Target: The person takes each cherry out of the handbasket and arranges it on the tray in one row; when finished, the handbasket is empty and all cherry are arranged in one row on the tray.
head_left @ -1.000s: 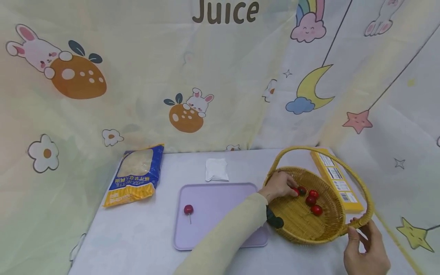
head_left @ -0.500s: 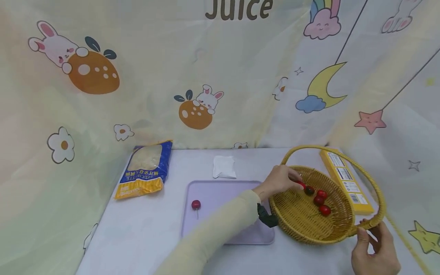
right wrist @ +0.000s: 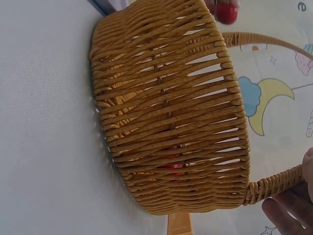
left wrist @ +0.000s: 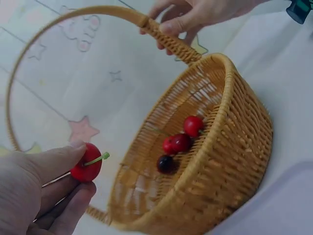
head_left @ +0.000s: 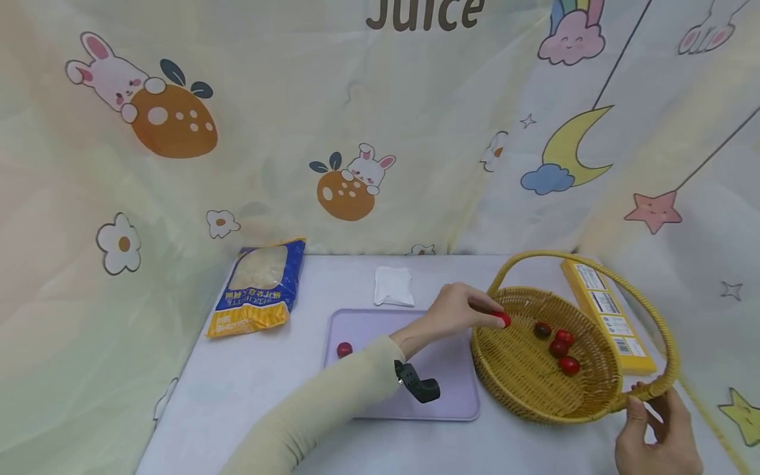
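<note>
My left hand point(head_left: 457, 310) pinches a red cherry point(left wrist: 88, 164) with a short green stem between thumb and fingers. In the head view it is above the left rim of the wicker basket point(head_left: 528, 379). Several more cherries point(head_left: 569, 365), bright red to very dark, lie together on the basket's right side. My right hand point(head_left: 662, 432) grips the base of the basket's arched handle point(head_left: 669, 343) at the near right. Another dark red cherry point(head_left: 344, 349) sits on the lilac tray point(head_left: 368, 323), partly behind the left sleeve.
A blue and yellow food bag point(head_left: 258, 287) lies at the back left. Behind the tray is a small white packet point(head_left: 394, 286). A yellow box point(head_left: 611, 316) lies right of the basket, partly behind its handle. A printed curtain point(head_left: 267, 132) hangs along the table's back edge.
My left hand has lifted the cherry up from inside the basket and drawn it left, toward the rim. The right hand keeps its grip on the handle. The head view has shifted slightly.
</note>
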{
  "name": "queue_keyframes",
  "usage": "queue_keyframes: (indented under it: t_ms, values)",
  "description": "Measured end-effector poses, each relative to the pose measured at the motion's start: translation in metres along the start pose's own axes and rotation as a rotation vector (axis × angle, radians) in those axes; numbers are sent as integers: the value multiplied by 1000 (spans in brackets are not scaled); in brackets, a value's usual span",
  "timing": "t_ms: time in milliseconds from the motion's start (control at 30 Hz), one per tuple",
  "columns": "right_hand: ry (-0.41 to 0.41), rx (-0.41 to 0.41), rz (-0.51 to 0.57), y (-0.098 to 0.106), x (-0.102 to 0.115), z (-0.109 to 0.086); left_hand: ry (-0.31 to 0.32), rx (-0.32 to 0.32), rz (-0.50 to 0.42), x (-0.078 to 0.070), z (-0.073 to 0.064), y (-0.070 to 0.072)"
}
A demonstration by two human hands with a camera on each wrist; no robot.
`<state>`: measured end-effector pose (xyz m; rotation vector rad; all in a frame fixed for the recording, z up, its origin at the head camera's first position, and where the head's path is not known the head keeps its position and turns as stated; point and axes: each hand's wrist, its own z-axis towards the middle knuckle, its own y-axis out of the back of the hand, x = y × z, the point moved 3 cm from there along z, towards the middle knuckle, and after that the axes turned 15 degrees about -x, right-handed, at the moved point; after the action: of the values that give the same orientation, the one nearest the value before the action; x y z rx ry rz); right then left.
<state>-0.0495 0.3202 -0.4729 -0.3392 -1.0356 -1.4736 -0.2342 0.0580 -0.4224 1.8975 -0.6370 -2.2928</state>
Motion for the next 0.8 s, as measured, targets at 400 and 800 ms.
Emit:
queue_keyframes:
  t_ms: [400, 800]
  values:
    - [-13, 13, 18, -2, 1, 3, 63, -74, -59, 36, -29, 75]
    - [-15, 11, 11, -2, 1, 3, 177, -125, -11, 72, -64, 115]
